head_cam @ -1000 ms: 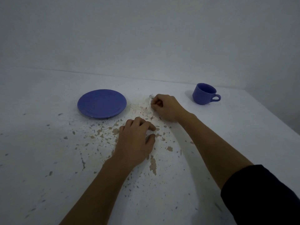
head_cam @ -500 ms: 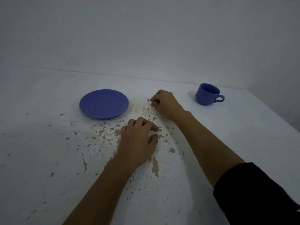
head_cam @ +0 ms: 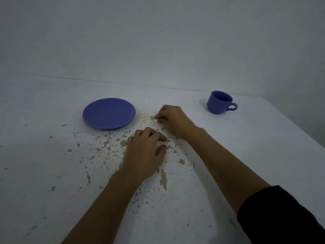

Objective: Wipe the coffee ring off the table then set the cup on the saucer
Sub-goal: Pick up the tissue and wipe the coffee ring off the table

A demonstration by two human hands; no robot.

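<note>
Bare forearms reach over the white table (head_cam: 52, 173) with chipped, flaking paint. Nearest, the left hand (head_cam: 145, 154) rests palm down, fingers curled, holding nothing. Beyond it the right hand (head_cam: 173, 120) is closed, fingertips on the surface; any cloth inside is hidden. Farther left lies the round blue saucer (head_cam: 109, 113); the blue handled cup (head_cam: 219, 102) stands upright far right. No writing shows.

wall (head_cam: 158, 41): plain, pale grey | sleeve (head_cam: 284, 217): dark, lower right corner
</note>
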